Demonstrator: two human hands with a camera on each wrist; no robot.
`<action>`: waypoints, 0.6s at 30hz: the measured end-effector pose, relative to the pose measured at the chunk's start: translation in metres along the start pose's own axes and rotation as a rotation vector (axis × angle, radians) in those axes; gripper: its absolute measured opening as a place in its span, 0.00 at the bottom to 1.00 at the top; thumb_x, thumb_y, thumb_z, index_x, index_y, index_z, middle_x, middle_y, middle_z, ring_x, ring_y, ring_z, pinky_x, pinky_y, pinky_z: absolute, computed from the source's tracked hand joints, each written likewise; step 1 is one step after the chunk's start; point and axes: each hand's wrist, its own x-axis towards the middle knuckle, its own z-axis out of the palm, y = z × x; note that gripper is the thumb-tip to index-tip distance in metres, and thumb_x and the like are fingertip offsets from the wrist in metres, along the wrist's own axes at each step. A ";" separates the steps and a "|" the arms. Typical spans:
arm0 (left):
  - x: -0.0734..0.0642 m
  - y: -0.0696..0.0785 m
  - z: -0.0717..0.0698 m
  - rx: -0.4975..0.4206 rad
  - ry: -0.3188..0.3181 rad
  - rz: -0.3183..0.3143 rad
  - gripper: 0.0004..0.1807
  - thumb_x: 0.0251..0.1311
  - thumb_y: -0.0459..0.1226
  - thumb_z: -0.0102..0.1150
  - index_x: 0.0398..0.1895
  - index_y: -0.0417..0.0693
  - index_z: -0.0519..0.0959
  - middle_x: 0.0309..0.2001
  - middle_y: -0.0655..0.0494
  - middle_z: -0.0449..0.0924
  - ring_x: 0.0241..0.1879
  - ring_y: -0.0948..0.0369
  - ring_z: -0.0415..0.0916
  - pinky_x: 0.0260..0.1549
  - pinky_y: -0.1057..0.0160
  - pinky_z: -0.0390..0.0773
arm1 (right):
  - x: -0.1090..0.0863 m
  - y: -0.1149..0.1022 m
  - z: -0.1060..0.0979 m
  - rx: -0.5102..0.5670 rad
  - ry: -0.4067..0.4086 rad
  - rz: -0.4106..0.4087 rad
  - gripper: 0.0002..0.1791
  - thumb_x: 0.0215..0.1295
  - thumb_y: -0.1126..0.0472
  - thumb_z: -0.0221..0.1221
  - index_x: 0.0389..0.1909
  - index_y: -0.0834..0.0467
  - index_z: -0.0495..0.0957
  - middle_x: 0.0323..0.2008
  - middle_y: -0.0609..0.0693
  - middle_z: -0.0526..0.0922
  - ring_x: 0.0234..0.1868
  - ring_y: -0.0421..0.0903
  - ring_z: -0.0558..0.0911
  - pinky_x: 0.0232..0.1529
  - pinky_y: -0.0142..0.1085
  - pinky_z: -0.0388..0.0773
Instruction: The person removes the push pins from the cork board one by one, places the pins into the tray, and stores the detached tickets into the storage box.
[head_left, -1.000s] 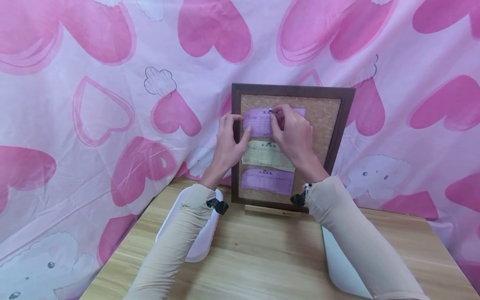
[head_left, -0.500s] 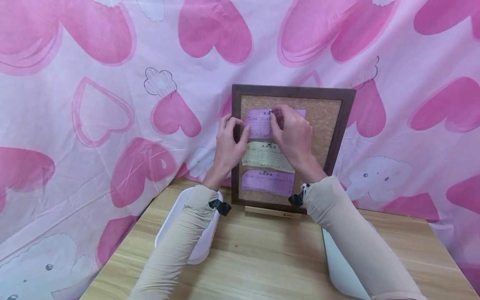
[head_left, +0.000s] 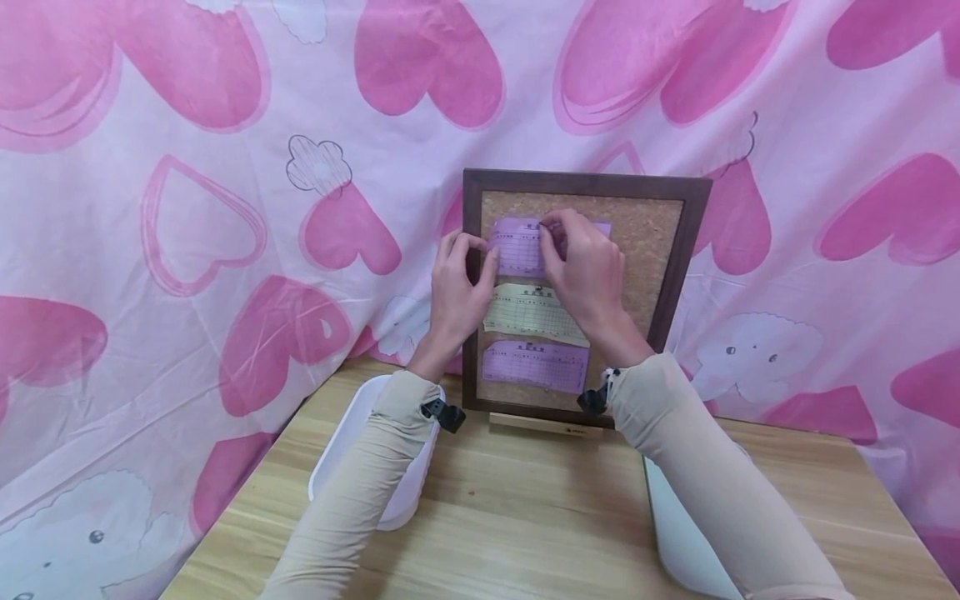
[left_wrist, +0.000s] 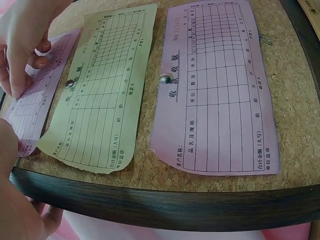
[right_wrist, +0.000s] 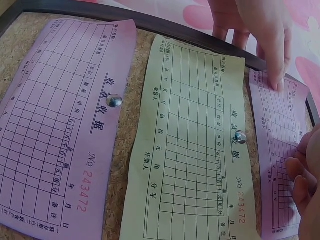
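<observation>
A brown-framed corkboard [head_left: 472, 350] stands upright with three receipt slips on it. The top pink slip [head_left: 517, 254] lies under both hands. My left hand [head_left: 457, 287] holds the board's left edge, thumb on that slip and fingers behind the frame. My right hand [head_left: 588, 271] pinches a small silver pushpin [head_left: 542, 224] at the slip's upper middle; the fingertips mostly hide it. Below are a yellow-green slip [left_wrist: 100, 100] and another pink slip [left_wrist: 215, 100], each held by a round silver pushpin [right_wrist: 114, 101] near its top edge.
A white tray [head_left: 405, 492] sits on the wooden table [head_left: 525, 517] at left, partly under the left sleeve. A pale flat board [head_left: 678, 525] lies at right beneath the right forearm. A wooden strip [head_left: 543, 423] supports the corkboard; a pink heart-print curtain [head_left: 427, 58] hangs behind.
Both hands stay almost in place. At the right fingertips, the silver pushpin shows less than before. The left hand has shifted only slightly at the board's edge.
</observation>
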 end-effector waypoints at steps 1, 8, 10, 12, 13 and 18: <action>0.000 0.000 0.000 0.002 -0.001 0.000 0.11 0.76 0.42 0.64 0.47 0.43 0.82 0.62 0.45 0.79 0.62 0.52 0.78 0.58 0.52 0.80 | 0.000 0.000 0.000 -0.001 0.001 -0.001 0.09 0.79 0.57 0.62 0.50 0.57 0.85 0.38 0.54 0.91 0.35 0.50 0.89 0.31 0.47 0.84; 0.000 0.000 0.000 0.006 -0.005 -0.005 0.11 0.76 0.43 0.64 0.47 0.43 0.82 0.62 0.45 0.79 0.61 0.51 0.78 0.58 0.52 0.80 | 0.000 0.001 0.001 0.000 -0.002 -0.011 0.09 0.78 0.57 0.63 0.50 0.56 0.85 0.38 0.54 0.91 0.33 0.50 0.88 0.29 0.47 0.83; 0.000 0.000 0.000 0.005 -0.008 -0.007 0.11 0.76 0.43 0.64 0.47 0.43 0.82 0.62 0.45 0.78 0.61 0.52 0.78 0.58 0.52 0.80 | 0.000 0.002 0.001 -0.003 -0.001 -0.014 0.09 0.78 0.57 0.63 0.51 0.56 0.86 0.38 0.54 0.91 0.33 0.50 0.88 0.30 0.47 0.83; 0.000 0.000 0.000 0.004 -0.009 -0.008 0.12 0.76 0.43 0.64 0.47 0.43 0.82 0.62 0.45 0.78 0.62 0.52 0.78 0.58 0.52 0.80 | -0.001 0.002 0.001 -0.007 0.002 -0.018 0.10 0.78 0.57 0.63 0.52 0.55 0.86 0.38 0.53 0.91 0.33 0.50 0.88 0.29 0.47 0.83; 0.000 -0.001 0.000 0.004 -0.009 -0.009 0.11 0.76 0.43 0.64 0.47 0.43 0.82 0.62 0.45 0.78 0.61 0.52 0.78 0.58 0.52 0.80 | -0.001 0.002 0.001 -0.008 0.004 -0.021 0.10 0.78 0.57 0.63 0.52 0.55 0.86 0.37 0.53 0.90 0.32 0.50 0.87 0.29 0.47 0.82; 0.000 -0.001 0.001 0.001 -0.004 -0.005 0.11 0.76 0.43 0.64 0.47 0.44 0.82 0.62 0.45 0.78 0.61 0.52 0.78 0.58 0.52 0.80 | -0.002 0.002 0.002 -0.010 0.030 -0.035 0.10 0.78 0.56 0.63 0.51 0.55 0.87 0.34 0.53 0.89 0.30 0.49 0.85 0.26 0.46 0.78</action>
